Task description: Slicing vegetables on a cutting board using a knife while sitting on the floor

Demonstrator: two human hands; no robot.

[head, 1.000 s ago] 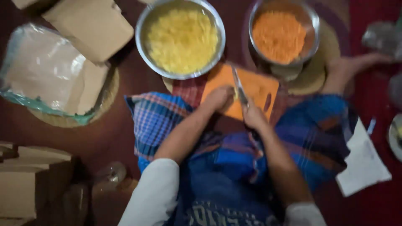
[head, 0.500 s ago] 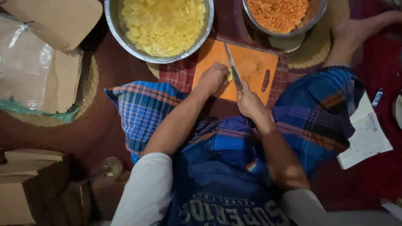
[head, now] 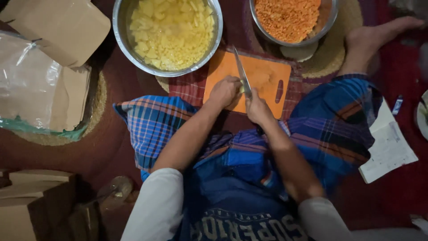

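Pale yellow vegetable piece (head: 241, 89) sits on the flat orange plastic cutting board (head: 267, 76), mid-chop.
Left hand (head: 225, 91) curls closed, pinning it; right hand (head: 257, 108) grips the steel-bladed knife (head: 241, 73), so cutting looks underway, demanding fingers tucked clear.

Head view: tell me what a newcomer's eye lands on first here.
The orange cutting board at centre draws the eye, where the right hand works a knife and the left hand steadies a pale yellow piece beside the blade. Just above it sit two steel bowls: the bowl of yellow cubes at upper left and the bowl of orange lentils at upper right.
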